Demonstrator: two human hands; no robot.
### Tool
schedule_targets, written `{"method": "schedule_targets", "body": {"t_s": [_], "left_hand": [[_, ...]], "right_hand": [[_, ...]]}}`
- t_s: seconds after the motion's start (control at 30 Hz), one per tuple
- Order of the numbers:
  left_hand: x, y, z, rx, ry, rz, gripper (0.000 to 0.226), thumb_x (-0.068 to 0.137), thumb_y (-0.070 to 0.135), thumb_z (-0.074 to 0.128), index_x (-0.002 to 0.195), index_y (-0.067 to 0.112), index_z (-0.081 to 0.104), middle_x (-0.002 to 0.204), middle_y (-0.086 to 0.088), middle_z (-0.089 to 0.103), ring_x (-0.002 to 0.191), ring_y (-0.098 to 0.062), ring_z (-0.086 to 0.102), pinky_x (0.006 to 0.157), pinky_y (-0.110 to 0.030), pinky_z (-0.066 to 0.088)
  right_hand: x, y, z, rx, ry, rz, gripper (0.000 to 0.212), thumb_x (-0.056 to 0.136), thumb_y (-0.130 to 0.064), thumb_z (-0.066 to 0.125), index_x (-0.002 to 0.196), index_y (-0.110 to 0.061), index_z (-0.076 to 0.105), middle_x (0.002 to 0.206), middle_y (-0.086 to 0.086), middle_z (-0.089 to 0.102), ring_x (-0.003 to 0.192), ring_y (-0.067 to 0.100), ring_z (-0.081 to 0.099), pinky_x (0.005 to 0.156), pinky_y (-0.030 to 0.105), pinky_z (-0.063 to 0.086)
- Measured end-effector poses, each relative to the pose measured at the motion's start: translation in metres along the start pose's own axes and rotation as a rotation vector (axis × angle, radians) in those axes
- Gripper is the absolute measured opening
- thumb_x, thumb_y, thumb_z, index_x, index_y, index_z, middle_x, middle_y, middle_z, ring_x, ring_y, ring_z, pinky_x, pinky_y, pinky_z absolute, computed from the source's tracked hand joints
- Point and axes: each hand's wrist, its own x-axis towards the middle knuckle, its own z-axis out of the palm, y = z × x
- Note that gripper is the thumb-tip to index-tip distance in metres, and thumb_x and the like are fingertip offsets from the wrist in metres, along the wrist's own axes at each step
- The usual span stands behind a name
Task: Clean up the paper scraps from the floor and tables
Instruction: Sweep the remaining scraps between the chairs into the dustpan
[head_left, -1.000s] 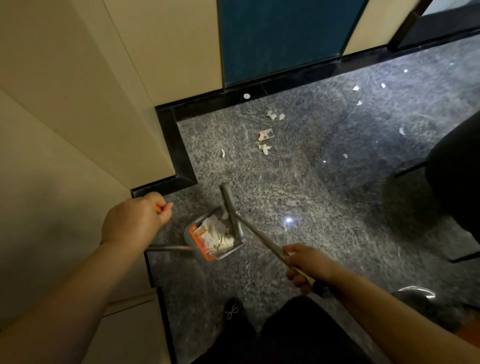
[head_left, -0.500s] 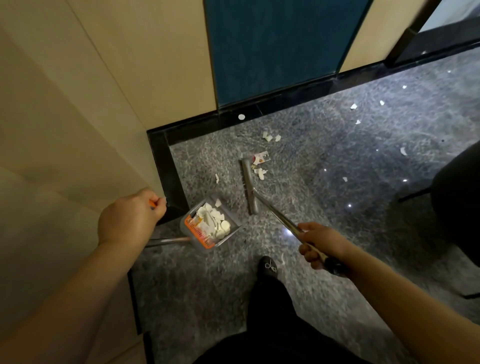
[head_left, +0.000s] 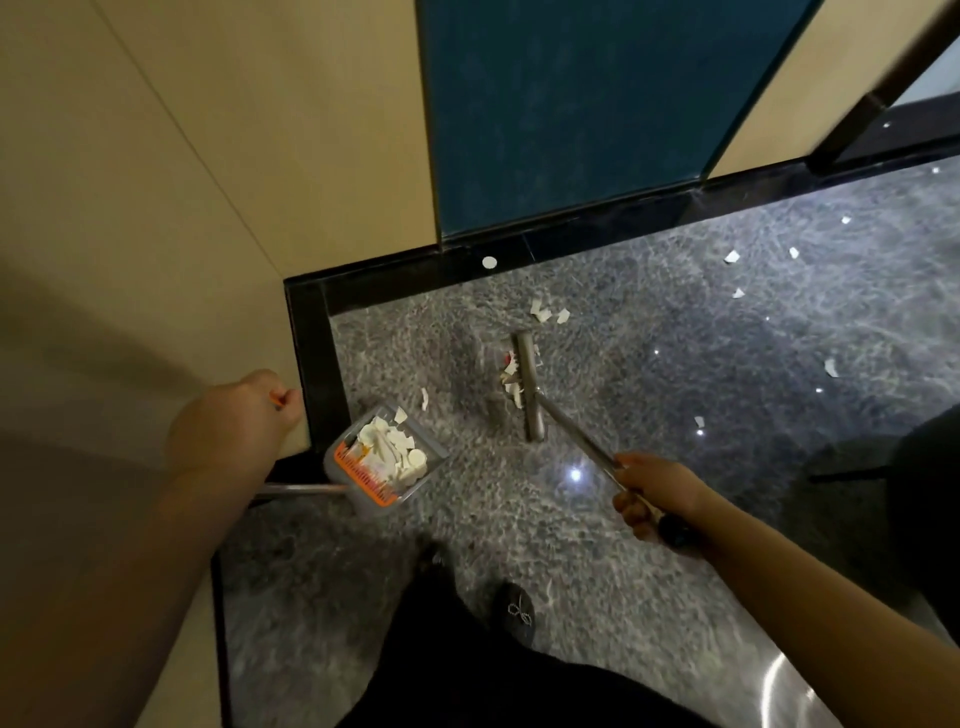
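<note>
1. The right hand (head_left: 655, 493) is gripping the broom handle (head_left: 579, 440), fingers (head_left: 631, 512) curled fully round it. Over the last second it has been reaching the broom head (head_left: 529, 385) away from the dustpan (head_left: 382, 460) and out toward the wall, so the head is now sitting right against a small cluster of paper scraps (head_left: 511, 378) on the floor (head_left: 519, 519).
2. The left hand (head_left: 234, 415) is staying closed in a fist round the top of the dustpan's long handle (head_left: 298, 488), an orange tip just showing at the fingers; the pan has hardly shifted and is already holding a heap of white scraps.
3. One loose scrap (head_left: 424, 398) is lying between the pan and the broom, and a few more (head_left: 545, 312) are sitting just past the broom head, near the black skirting (head_left: 519, 249).
4. Further scraps (head_left: 831, 367) are scattered well off to the right.
5. Judging from this, a new sweep is starting: the cluster at the broom looks ready to be drawn back into the pan, but much of the floor is still waiting.
</note>
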Motion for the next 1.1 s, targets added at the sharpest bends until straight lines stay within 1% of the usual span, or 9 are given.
{"method": "schedule_targets", "body": {"t_s": [0.13,0.3,0.37,0.43,0.6,0.7,0.83,0.97,1.1], "left_hand": [[0.062,0.010,0.004,-0.038,-0.051,0.009,0.026,0.091,0.041,0.060,0.084,0.017,0.065,0.072,-0.012,0.065,0.065,-0.033,0.057,0.059,-0.033,0.047],[0.136,0.023,0.008,-0.040,-0.037,0.124,0.022,0.089,0.034,0.066,0.080,0.014,0.066,0.060,-0.007,0.057,0.055,-0.026,0.046,0.052,-0.028,0.039],[0.164,0.031,0.008,-0.041,-0.056,0.174,0.021,0.089,0.034,0.066,0.077,0.016,0.064,0.060,-0.006,0.058,0.053,-0.025,0.047,0.052,-0.031,0.043],[0.190,0.041,0.007,-0.037,-0.080,0.220,0.023,0.089,0.034,0.066,0.073,0.019,0.061,0.055,-0.003,0.055,0.050,-0.024,0.049,0.050,-0.031,0.043],[0.237,0.077,0.005,0.004,-0.123,0.340,0.021,0.088,0.037,0.066,0.078,0.018,0.066,0.055,-0.003,0.058,0.051,-0.026,0.054,0.049,-0.031,0.048],[0.253,0.107,0.008,0.018,-0.128,0.373,0.023,0.088,0.040,0.065,0.074,0.021,0.063,0.054,-0.001,0.056,0.051,-0.024,0.053,0.048,-0.027,0.043],[0.272,0.161,0.016,0.011,-0.162,0.462,0.021,0.088,0.042,0.063,0.082,0.022,0.066,0.065,-0.002,0.065,0.061,-0.027,0.059,0.054,-0.030,0.048],[0.292,0.218,0.023,0.021,-0.177,0.519,0.022,0.089,0.042,0.061,0.082,0.021,0.065,0.061,-0.001,0.061,0.057,-0.024,0.056,0.050,-0.026,0.037],[0.310,0.258,0.028,0.057,-0.163,0.537,0.022,0.090,0.042,0.060,0.085,0.021,0.065,0.061,0.000,0.059,0.057,-0.024,0.053,0.050,-0.027,0.036]], "right_hand": [[0.022,-0.030,0.000,0.030,0.043,0.029,0.015,0.100,-0.009,0.035,0.102,-0.017,0.047,0.059,0.008,0.043,0.035,0.012,0.038,0.035,0.020,0.031],[0.047,-0.073,0.007,0.112,0.101,0.077,0.017,0.099,-0.010,0.036,0.094,-0.016,0.051,0.059,0.007,0.044,0.034,0.011,0.038,0.033,0.020,0.031],[0.057,-0.088,0.011,0.145,0.114,0.072,0.019,0.099,-0.010,0.035,0.088,-0.018,0.049,0.058,0.006,0.043,0.035,0.011,0.038,0.033,0.020,0.030],[0.065,-0.100,0.013,0.175,0.130,0.071,0.018,0.099,-0.010,0.036,0.089,-0.017,0.049,0.059,0.006,0.042,0.036,0.011,0.037,0.033,0.020,0.030],[0.077,-0.123,0.010,0.194,0.170,0.059,0.019,0.098,-0.007,0.035,0.091,-0.015,0.051,0.061,0.008,0.042,0.037,0.012,0.037,0.035,0.020,0.029],[0.084,-0.138,-0.002,0.167,0.200,0.047,0.018,0.096,-0.007,0.035,0.092,-0.016,0.050,0.061,0.008,0.043,0.037,0.012,0.037,0.036,0.020,0.029],[0.102,-0.165,-0.029,0.138,0.225,0.057,0.019,0.096,-0.005,0.034,0.088,-0.016,0.048,0.059,0.008,0.042,0.037,0.013,0.036,0.037,0.021,0.028],[0.125,-0.191,-0.057,0.086,0.236,0.081,0.022,0.098,-0.005,0.034,0.088,-0.014,0.051,0.058,0.009,0.043,0.036,0.014,0.036,0.037,0.020,0.029],[0.150,-0.211,-0.081,-0.015,0.235,0.078,0.022,0.096,0.000,0.034,0.088,-0.009,0.052,0.050,0.009,0.045,0.034,0.016,0.037,0.037,0.021,0.033]]}}
